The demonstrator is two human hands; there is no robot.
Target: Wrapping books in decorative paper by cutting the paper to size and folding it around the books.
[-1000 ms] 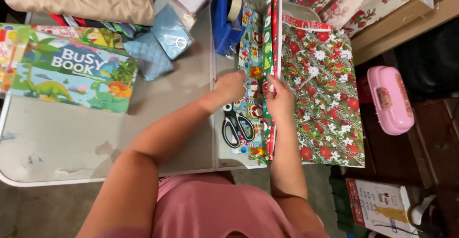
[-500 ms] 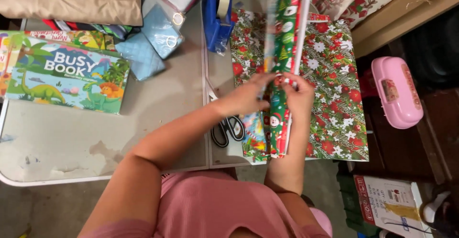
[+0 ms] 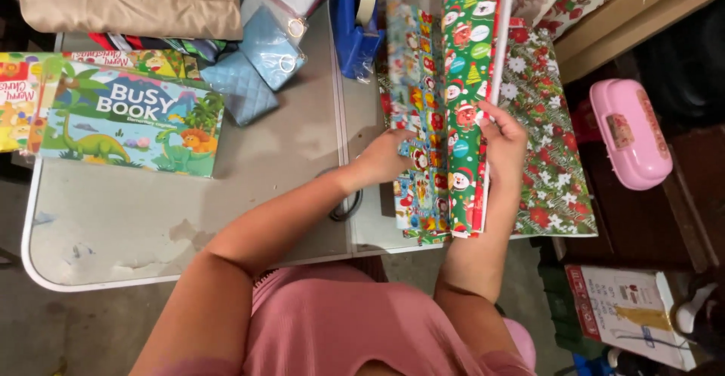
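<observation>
Green Christmas wrapping paper (image 3: 470, 81), folded lengthwise, lies on the grey folding table (image 3: 136, 217) over red poinsettia-print sheets (image 3: 547, 142). Right hand (image 3: 502, 138) clamps its raised right edge; left hand (image 3: 389, 157) presses fingers together on the adjoining blue-patterned sheet (image 3: 411, 66). Blue tape dispenser (image 3: 356, 21) stands behind; dinosaur activity book (image 3: 128, 123) lies well apart.

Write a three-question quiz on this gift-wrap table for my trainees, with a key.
1. True or false: the right hand grips the green wrapping paper.
2. Which lies left of the tape dispenser: A) children's book, B) pink case?
3. What does the left hand touch?

Key: 1 true; 2 A; 3 the blue wrapping paper on the table.
</observation>
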